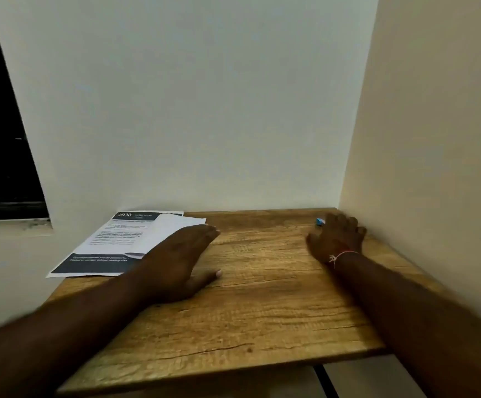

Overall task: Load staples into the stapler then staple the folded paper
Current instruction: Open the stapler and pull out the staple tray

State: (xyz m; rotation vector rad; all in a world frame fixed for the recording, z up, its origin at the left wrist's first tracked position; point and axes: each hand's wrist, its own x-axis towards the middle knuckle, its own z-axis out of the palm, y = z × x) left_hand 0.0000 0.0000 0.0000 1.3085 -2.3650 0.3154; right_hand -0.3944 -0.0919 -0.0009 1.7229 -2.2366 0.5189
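A printed white paper (124, 239) with dark bands lies at the back left of the wooden table (247, 305), its left part hanging over the edge. My left hand (181, 259) rests flat, palm down, fingers together, touching the paper's right edge. My right hand (337, 237) lies over the back right corner, fingers spread and bent downward. A small blue object (320, 221) pokes out just beyond its fingers; whether the hand grips it is hidden. I cannot make out a stapler as such.
White walls close the table in at the back and right (434, 139). A dark window (0, 139) sits at the left. The table's front edge (233, 374) is near me, with floor below.
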